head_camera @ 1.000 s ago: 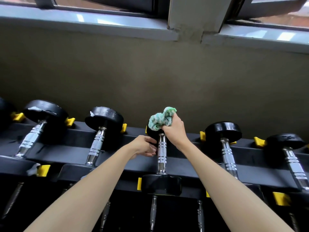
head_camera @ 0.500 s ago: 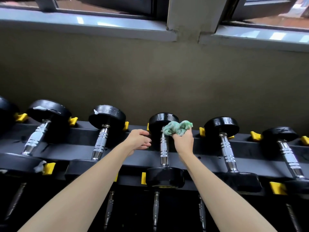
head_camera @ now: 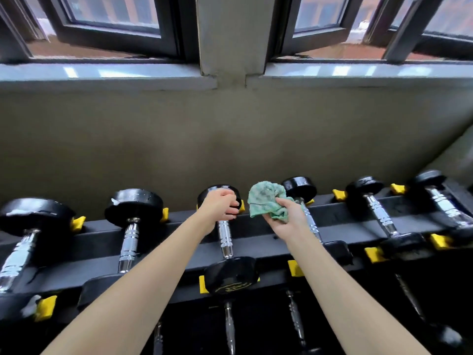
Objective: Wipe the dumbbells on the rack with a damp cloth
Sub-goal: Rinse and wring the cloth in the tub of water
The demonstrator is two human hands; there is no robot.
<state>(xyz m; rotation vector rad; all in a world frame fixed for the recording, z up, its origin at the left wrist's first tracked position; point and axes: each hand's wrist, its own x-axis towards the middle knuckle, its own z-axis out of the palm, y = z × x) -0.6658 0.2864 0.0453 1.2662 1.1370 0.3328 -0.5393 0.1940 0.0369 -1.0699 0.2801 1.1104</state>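
**Cloth lifted between two dumbbells, left hand steadying the middle one**

The rack [head_camera: 256,234] runs across the view under the wall [head_camera: 230,139] and window sill [head_camera: 102,73], its dumbbells lying in yellow cradles [head_camera: 78,223] with handles pointing toward the person. The middle dumbbell [head_camera: 226,239] sits in its slot; the left hand [head_camera: 222,204] curls over its far head, probably to steady or turn it. The right hand [head_camera: 286,221] is clenched around the bunched green cloth [head_camera: 267,199], held in the air just beside that head and in front of the neighbouring dumbbell [head_camera: 299,187], touching neither as far as I can tell. Likely this marks a shift to that dumbbell. Close spacing leaves little room for fingers between the heads.
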